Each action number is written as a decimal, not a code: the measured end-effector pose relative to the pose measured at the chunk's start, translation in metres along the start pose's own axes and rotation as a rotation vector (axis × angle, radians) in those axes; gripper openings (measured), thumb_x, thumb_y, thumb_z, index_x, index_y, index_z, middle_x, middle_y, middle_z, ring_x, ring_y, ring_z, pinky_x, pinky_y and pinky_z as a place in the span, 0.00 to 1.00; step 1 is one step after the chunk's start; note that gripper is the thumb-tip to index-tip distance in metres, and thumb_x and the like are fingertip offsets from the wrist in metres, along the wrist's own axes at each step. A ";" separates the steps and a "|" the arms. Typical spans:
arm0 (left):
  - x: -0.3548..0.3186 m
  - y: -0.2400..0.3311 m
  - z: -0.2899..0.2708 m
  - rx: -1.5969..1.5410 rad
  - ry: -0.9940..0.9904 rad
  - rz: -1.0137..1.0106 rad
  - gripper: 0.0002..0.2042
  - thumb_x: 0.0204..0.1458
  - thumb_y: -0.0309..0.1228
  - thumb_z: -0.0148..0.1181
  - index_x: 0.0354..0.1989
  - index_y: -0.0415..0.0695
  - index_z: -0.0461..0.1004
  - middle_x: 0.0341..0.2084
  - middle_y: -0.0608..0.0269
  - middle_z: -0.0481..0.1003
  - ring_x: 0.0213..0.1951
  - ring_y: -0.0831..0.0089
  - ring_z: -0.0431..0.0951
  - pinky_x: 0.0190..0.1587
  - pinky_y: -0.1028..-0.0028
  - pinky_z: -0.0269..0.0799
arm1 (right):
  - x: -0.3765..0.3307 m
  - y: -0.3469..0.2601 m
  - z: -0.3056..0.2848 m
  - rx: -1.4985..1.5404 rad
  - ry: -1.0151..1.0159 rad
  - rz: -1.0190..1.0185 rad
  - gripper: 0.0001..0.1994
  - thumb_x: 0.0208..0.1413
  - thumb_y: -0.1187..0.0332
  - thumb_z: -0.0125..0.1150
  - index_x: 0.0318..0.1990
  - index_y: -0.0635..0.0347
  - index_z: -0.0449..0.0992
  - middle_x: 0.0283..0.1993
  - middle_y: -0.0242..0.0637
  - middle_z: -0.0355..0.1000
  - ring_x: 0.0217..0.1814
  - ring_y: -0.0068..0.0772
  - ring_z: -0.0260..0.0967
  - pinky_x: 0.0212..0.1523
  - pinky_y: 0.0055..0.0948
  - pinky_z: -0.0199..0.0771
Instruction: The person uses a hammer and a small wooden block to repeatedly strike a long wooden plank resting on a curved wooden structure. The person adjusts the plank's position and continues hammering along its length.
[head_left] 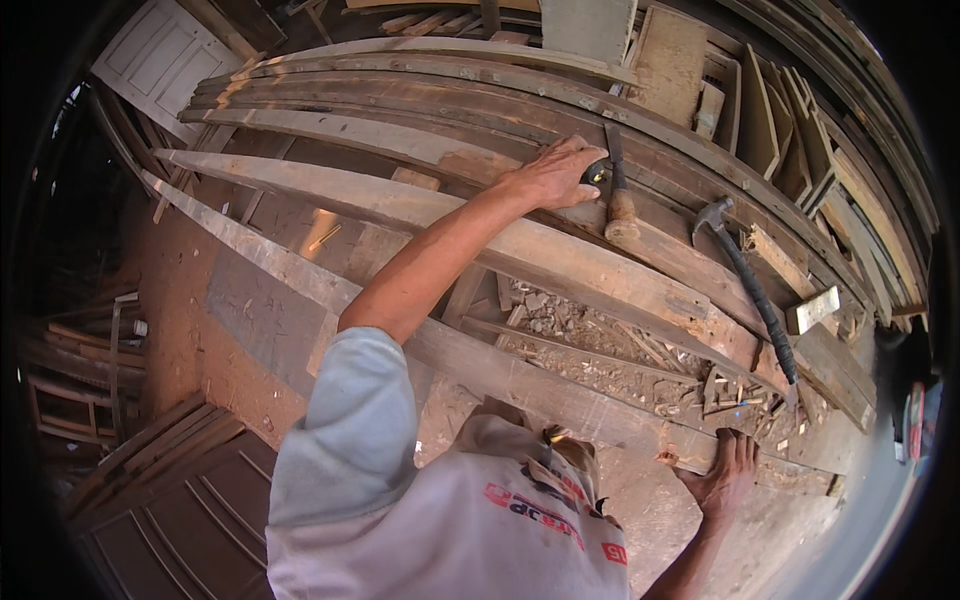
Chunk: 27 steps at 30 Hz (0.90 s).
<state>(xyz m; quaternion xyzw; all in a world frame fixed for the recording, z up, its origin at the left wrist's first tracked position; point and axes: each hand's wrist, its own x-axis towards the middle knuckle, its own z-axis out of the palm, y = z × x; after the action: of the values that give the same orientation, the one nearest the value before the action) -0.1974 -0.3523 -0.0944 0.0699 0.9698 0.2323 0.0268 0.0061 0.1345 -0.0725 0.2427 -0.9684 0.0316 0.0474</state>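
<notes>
My left hand point(560, 175) reaches far across the timbers, its fingers closed around a small black object with a yellow mark point(595, 173), which looks like a tape measure. Just right of it lies a chisel point(621, 205) with a worn wooden handle and dark blade. Farther right, a claw hammer point(748, 285) with a black handle rests across the beams. My right hand point(728, 472) grips the near wooden plank point(560, 387) close to its right end, fingers over the far edge and thumb on the near side. The underside of that grip is hidden.
Several long beams point(400, 200) run side by side beyond the near plank. Wood chips point(570, 315) fill a gap between them. A white door point(165, 60) leans at the far left; a dark panelled door point(190, 530) lies near left. Boards point(785, 130) stand at the far right.
</notes>
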 end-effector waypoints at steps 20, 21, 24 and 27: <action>-0.609 0.047 0.252 -0.479 0.021 -1.185 0.26 0.59 0.43 0.66 0.61 0.39 0.73 0.45 0.47 0.81 0.49 0.56 0.82 0.52 0.63 0.77 | -0.017 0.001 0.002 0.271 0.221 -0.166 0.45 0.49 0.32 0.67 0.62 0.63 0.72 0.61 0.52 0.71 0.66 0.58 0.65 0.66 0.56 0.64; -0.640 0.069 0.289 -0.490 -0.272 -1.183 0.30 0.57 0.45 0.68 0.63 0.39 0.72 0.47 0.43 0.82 0.51 0.52 0.82 0.54 0.61 0.77 | -0.022 -0.007 0.007 0.372 0.295 -0.155 0.43 0.51 0.33 0.67 0.62 0.63 0.72 0.62 0.52 0.70 0.68 0.58 0.65 0.66 0.56 0.63; -0.727 0.090 0.413 -0.590 -0.654 -0.970 0.28 0.55 0.45 0.69 0.59 0.40 0.76 0.52 0.43 0.80 0.57 0.49 0.79 0.58 0.60 0.75 | -0.026 -0.066 -0.003 0.562 0.407 -0.136 0.28 0.61 0.52 0.67 0.61 0.65 0.72 0.61 0.53 0.71 0.68 0.59 0.65 0.68 0.54 0.62; -0.764 0.091 0.460 -0.727 -0.570 -0.944 0.27 0.56 0.45 0.69 0.58 0.39 0.77 0.51 0.43 0.81 0.56 0.50 0.80 0.57 0.61 0.76 | -0.024 -0.139 0.007 0.663 0.370 -0.168 0.22 0.62 0.63 0.67 0.59 0.66 0.73 0.59 0.53 0.72 0.65 0.57 0.68 0.67 0.51 0.65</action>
<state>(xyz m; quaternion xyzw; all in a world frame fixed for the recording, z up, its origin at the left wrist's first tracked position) 0.6080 -0.1792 -0.4475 -0.3174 0.7110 0.4805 0.4035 0.0925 0.0226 -0.0769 0.3137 -0.8574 0.3823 0.1428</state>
